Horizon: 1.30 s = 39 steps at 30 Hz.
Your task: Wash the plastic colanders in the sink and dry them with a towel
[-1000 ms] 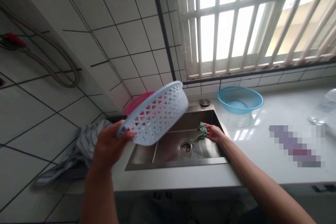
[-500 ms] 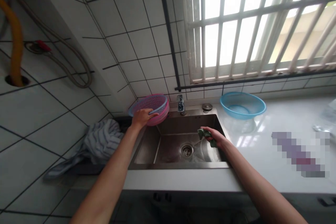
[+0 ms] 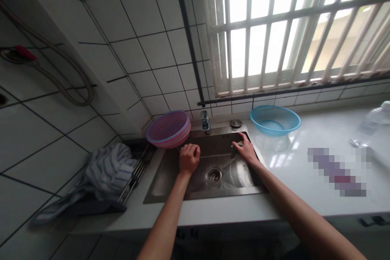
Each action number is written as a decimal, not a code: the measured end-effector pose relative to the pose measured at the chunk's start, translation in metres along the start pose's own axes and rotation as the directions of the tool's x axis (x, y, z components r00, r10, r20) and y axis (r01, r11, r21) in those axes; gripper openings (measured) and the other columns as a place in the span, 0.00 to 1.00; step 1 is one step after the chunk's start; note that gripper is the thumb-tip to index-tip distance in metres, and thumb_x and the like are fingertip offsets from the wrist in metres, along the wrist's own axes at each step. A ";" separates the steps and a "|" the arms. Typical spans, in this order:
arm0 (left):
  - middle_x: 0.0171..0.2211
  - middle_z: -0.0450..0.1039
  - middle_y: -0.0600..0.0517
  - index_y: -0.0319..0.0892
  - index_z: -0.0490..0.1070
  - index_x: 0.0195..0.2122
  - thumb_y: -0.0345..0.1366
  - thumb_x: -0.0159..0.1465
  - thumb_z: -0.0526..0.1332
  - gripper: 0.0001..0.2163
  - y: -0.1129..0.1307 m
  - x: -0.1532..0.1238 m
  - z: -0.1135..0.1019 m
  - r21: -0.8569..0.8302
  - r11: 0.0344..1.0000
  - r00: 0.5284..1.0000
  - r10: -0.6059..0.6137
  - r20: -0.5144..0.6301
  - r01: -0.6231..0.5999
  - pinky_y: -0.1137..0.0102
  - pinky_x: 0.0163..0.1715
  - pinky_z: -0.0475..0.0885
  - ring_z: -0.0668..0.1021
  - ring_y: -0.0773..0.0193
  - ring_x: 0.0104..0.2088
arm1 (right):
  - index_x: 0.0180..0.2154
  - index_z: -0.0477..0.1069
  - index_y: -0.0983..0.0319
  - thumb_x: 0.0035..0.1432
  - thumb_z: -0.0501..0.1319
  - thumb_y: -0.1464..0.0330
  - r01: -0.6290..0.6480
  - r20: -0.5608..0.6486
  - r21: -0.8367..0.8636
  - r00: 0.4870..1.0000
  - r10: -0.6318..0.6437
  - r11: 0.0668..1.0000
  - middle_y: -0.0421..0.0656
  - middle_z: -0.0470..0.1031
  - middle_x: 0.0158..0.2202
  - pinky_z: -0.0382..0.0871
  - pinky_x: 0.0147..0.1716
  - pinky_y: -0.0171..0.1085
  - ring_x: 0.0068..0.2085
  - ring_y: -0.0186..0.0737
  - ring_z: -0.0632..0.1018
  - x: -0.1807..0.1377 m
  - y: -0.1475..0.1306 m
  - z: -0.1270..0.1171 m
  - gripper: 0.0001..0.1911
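Note:
A steel sink is set into a white counter below a barred window. My left hand hovers over the sink's left half, its fingers curled in a loose fist with nothing showing in them. My right hand presses a green cloth against the sink's back right wall, the cloth mostly hidden under the fingers. Stacked pink and blue perforated baskets rest on the sink's back left corner, apart from both hands. A tap stands behind the sink.
A blue plastic basin sits on the counter right of the sink. A striped cloth lies on a dark rack at the left. A clear bottle stands at the far right. The drain is in the sink's middle.
My left hand set the pale blue basket onto the pink one at the sink's corner, let go, and came back over the sink. My right hand moved the cloth up to the back wall.

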<state>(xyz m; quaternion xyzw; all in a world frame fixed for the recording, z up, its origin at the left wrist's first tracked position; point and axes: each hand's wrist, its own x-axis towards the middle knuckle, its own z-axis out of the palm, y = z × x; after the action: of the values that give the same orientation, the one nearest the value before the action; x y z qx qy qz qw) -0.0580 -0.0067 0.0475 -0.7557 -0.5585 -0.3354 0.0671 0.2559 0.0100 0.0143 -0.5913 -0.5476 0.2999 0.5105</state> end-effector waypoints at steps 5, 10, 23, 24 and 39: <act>0.36 0.81 0.48 0.46 0.79 0.34 0.36 0.72 0.57 0.11 -0.016 -0.021 0.033 -0.066 0.984 0.962 -0.148 0.229 0.167 0.66 0.44 0.67 0.79 0.56 0.40 | 0.74 0.56 0.68 0.61 0.67 0.58 0.006 -0.145 -0.310 0.988 -0.054 0.951 0.56 0.84 0.40 0.73 0.49 0.46 0.45 0.58 0.83 0.058 -0.020 -0.050 0.46; 0.34 0.82 0.50 0.46 0.80 0.35 0.37 0.71 0.58 0.12 -0.024 -0.022 0.034 -0.098 0.947 0.927 -0.272 0.257 0.305 0.69 0.37 0.63 0.79 0.61 0.35 | 0.64 0.70 0.75 0.54 0.70 0.60 -0.144 -0.153 -0.490 0.985 0.078 0.860 0.64 0.83 0.42 0.76 0.45 0.51 0.45 0.64 0.84 0.102 -0.007 -0.094 0.40; 0.31 0.81 0.50 0.44 0.81 0.32 0.35 0.68 0.59 0.11 -0.025 -0.022 0.037 -0.267 0.907 0.926 -0.250 0.283 0.326 0.70 0.37 0.64 0.80 0.61 0.33 | 0.47 0.82 0.60 0.66 0.61 0.43 0.046 -0.199 -0.371 0.972 -0.128 0.927 0.51 0.84 0.31 0.74 0.31 0.42 0.33 0.51 0.83 -0.029 -0.060 -0.143 0.28; 0.31 0.82 0.50 0.44 0.81 0.32 0.36 0.68 0.59 0.11 -0.025 -0.022 0.038 -0.281 0.903 0.927 -0.248 0.280 0.327 0.70 0.38 0.65 0.80 0.61 0.34 | 0.46 0.82 0.60 0.65 0.61 0.42 0.046 -0.151 -0.283 0.984 -0.091 0.958 0.50 0.83 0.29 0.73 0.27 0.40 0.30 0.49 0.82 -0.037 -0.068 -0.149 0.30; 0.43 0.83 0.45 0.44 0.77 0.45 0.37 0.69 0.58 0.10 -0.053 -0.017 0.027 -0.385 0.769 0.828 -0.560 -0.020 0.511 0.67 0.44 0.73 0.83 0.55 0.42 | 0.31 0.77 0.62 0.63 0.70 0.52 -0.595 0.606 0.231 0.707 0.365 0.770 0.46 0.78 0.25 0.74 0.23 0.40 0.22 0.40 0.74 0.011 -0.027 -0.005 0.20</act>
<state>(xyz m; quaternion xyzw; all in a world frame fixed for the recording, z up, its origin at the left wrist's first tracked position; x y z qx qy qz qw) -0.0957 0.0118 0.0025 -0.5394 -0.6732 -0.4874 -0.1350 0.2534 0.0160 0.0435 -0.4887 -0.4124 0.6830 0.3531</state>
